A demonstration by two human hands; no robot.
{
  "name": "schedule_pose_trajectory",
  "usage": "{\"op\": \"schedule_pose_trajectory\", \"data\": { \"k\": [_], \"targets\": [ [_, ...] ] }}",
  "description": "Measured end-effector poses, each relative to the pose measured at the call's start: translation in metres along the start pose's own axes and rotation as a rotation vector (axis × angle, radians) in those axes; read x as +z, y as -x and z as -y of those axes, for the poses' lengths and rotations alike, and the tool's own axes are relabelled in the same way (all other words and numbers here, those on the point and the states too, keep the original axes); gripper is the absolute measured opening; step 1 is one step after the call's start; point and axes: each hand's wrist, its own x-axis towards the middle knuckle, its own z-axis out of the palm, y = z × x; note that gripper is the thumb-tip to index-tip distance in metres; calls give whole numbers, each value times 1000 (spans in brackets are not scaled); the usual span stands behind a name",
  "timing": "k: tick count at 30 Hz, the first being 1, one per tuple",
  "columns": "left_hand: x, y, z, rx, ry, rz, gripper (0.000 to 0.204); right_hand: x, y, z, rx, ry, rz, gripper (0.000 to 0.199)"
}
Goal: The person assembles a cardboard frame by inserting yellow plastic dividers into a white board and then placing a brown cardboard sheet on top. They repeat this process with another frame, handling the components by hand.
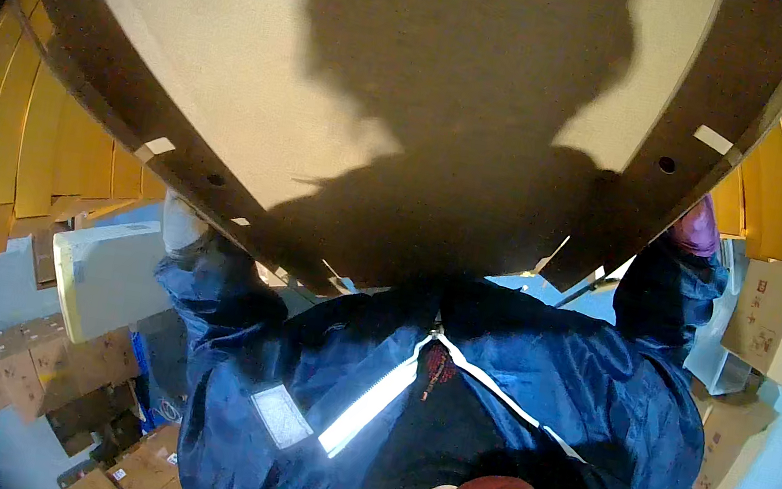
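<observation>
Brown cardboard carton (420, 117) fills the upper centre of the frame, a hand at either outer side.
Its broad beige face looks toward the camera, with darker side walls (123, 78) slanting inward from the upper left and upper right toward the lower middle, where the near end lies just above the person's dark blue jacket (515, 364); the far end runs off the top, so its long axis cannot be told. At left centre the pale-covered left hand (183, 226) is against the outside of one wall; at right centre the purple-covered right hand (698, 230) is by the other. The carton lies between them; their fingers are hidden, so whether they grip cannot be told.
</observation>
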Motion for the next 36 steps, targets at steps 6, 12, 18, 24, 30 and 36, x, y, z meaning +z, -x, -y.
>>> {"op": "schedule_pose_trajectory", "data": {
  "k": [6,12,18,24,30,36],
  "targets": [
    [72,36,-81,237,-48,-161,43,106,-52,66,-17,155,-152,59],
    [93,-53,-61,387,-807,-230,43,146,-151,31,74,501,-36,47],
    [16,-177,116,142,-933,-222,61,120,-245,-151,92,701,-40,44],
    [-17,-154,256,139,-852,-215,67,151,-209,-279,134,1050,-208,81],
    [-35,25,236,249,-1246,356,59,129,-54,-214,45,1115,391,47],
    [-70,119,274,-76,-863,523,45,119,37,-173,188,1602,1058,52]
  ]
}}
